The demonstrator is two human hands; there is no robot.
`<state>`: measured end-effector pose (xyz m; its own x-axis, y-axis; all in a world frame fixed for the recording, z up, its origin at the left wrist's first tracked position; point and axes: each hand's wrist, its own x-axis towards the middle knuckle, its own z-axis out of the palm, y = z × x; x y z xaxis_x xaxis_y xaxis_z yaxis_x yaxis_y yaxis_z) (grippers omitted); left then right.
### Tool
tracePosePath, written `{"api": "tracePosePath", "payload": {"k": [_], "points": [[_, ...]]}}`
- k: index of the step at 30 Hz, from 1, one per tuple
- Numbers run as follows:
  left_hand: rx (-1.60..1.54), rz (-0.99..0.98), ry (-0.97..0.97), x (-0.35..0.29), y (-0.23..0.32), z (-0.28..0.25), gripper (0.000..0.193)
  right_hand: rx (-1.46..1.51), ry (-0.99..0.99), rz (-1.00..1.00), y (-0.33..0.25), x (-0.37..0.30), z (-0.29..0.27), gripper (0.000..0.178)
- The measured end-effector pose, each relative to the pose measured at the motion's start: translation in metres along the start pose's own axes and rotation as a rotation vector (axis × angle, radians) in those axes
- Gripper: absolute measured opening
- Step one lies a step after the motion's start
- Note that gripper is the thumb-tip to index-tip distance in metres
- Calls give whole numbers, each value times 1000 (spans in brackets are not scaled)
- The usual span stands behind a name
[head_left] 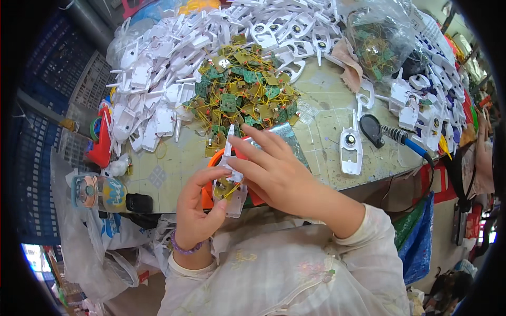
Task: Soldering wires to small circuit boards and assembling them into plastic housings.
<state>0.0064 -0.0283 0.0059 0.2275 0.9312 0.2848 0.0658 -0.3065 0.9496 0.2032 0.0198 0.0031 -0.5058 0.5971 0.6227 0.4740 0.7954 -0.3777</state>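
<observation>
Close to the table's near edge, my left hand (pixel 200 205) grips a white plastic housing (pixel 235 207) between thumb and fingers. The housing has a narrow stem pointing away from me, and inside its wider near end sit a circuit board and yellow wires. My right hand (pixel 276 171) reaches over from the right, its fingers bent against the housing's upper part and stem; its thumb is hidden. Behind the hands lies a heap of green and brown circuit boards (pixel 242 87) with yellow wires. An orange ring-shaped thing (pixel 208 194) shows partly beneath the housing.
White plastic shells (pixel 158 79) are piled at the far left and back. On the right lie a single shell (pixel 351 152), a soldering iron (pixel 406 139) in its coil holder and a bag of boards (pixel 377 45). A clear bottle (pixel 108 193) and a black case (pixel 139 203) stand near left.
</observation>
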Motion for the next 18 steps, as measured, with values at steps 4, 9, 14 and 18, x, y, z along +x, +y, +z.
{"api": "tracePosePath", "payload": {"k": [4, 9, 14, 18], "points": [[80, -48, 97, -6, -5, -10, 46, -25, -184, -55, 7, -2, -10, 24], [496, 134, 274, 9, 1, 10, 61, 251, -90, 77, 4, -10, -7, 31], [838, 329, -37, 17, 4, 13, 45, 416, 92, 284, -14, -9, -7, 20], [875, 407, 29, 20, -1, 17, 31, 314, 205, 483, -11, -34, -23, 20]]}}
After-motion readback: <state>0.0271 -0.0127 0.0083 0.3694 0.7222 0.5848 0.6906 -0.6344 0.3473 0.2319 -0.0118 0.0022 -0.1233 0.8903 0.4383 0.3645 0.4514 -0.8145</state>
